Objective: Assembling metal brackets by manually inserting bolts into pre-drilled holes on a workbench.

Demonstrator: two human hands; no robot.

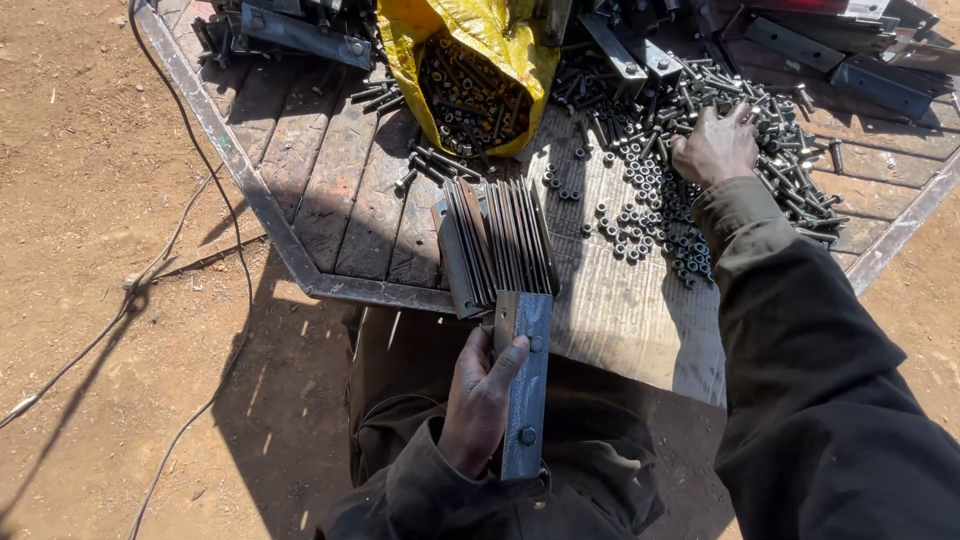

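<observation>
Flat steel bar (526,385), with two bolts seated in it, is held upright over the lap in the left hand (480,400), fingers wrapped shut around its edge. Just above it, a stack of steel plates (495,248) is stood on edge on the table (330,190). The right hand (715,148) is laid on the bolts and nuts (700,150), fingers curled into the heap (whether anything is pinched cannot be told). A yellow bag (470,60) lies open nearby.

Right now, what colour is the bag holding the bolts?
Yellow; the bag shows best in the head view, open toward the table.
</observation>
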